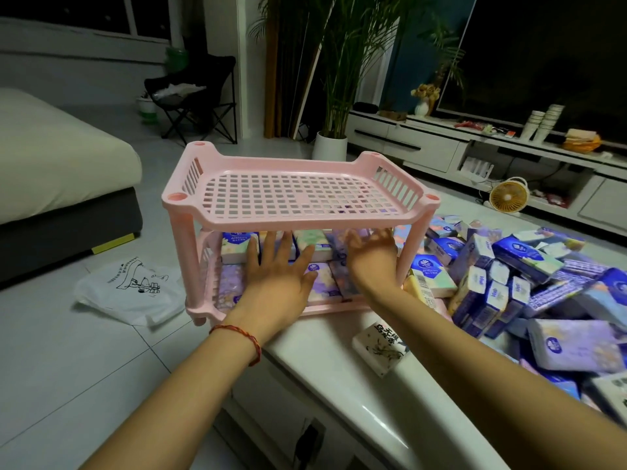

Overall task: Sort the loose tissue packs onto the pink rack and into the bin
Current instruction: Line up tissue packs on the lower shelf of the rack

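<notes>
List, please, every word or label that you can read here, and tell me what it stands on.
"Vinda": white lettering on the dark blue packs, barely legible.
Black Chinese characters on the white pack at the table's edge: too blurred to read.
Print on the white plastic bag on the floor: too small.
Barcode digits on the pale yellow pack: blurred.
</notes>
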A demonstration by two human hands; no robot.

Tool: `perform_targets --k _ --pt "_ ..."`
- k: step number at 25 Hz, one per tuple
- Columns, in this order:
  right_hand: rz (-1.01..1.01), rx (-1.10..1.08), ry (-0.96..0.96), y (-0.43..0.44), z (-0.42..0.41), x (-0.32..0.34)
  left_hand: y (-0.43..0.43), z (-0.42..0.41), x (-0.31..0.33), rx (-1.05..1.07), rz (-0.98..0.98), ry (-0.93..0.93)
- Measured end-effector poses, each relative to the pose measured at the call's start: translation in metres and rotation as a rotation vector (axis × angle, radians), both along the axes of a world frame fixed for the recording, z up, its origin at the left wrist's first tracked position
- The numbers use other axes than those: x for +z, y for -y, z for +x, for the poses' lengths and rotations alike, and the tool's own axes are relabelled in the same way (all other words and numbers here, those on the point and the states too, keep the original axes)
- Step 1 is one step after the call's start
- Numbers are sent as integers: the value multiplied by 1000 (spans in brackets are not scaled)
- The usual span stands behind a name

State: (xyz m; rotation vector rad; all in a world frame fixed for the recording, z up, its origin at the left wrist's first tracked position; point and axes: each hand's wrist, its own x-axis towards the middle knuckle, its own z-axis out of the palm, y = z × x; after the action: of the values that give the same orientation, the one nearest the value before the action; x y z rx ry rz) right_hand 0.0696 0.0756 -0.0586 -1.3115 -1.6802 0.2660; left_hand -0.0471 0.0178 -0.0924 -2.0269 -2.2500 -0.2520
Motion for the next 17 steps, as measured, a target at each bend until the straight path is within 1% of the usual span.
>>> perform_targets --k 1,2,3,4,6,7,8,9,11,12,13,14,15,16,17 --pt "45 19 72 -1 -1 -3 0 -1 -1 13 -7 -7" --pt "134 15 179 -5 -2 -7 0 -2 0 31 -19 -18" --pt "25 54 254 -6 -4 -9 1 -3 1 44 -32 -19" --pt "-17 50 396 -5 -4 -9 1 -3 3 50 -41 -11" --pt "-163 76 402 -12 5 -18 1 0 5 46 -51 24" --pt "-212 95 373 -15 6 -21 0 1 6 43 -46 45" --pt "-230 68 400 -9 7 -17 -2 1 7 45 -35 64" --pt "-219 55 397 -6 6 -19 -2 0 9 54 -17 77" --pt "-174 43 276 -7 3 -19 -4 -7 11 93 21 80" --pt "-105 59 308 -6 1 -16 -3 -10 13 116 31 74" --pt "-73 87 438 -7 2 -16 -3 -14 13 135 26 67" --pt "23 137 593 -11 2 -17 -2 -17 14 153 1 66" --pt "40 223 707 -12 2 -16 -1 -19 14 171 -41 74" --pt "-28 321 790 -14 1 -16 0 -21 15 188 -88 88" --pt "-122 382 805 -17 1 -19 0 -23 15 199 -132 99"
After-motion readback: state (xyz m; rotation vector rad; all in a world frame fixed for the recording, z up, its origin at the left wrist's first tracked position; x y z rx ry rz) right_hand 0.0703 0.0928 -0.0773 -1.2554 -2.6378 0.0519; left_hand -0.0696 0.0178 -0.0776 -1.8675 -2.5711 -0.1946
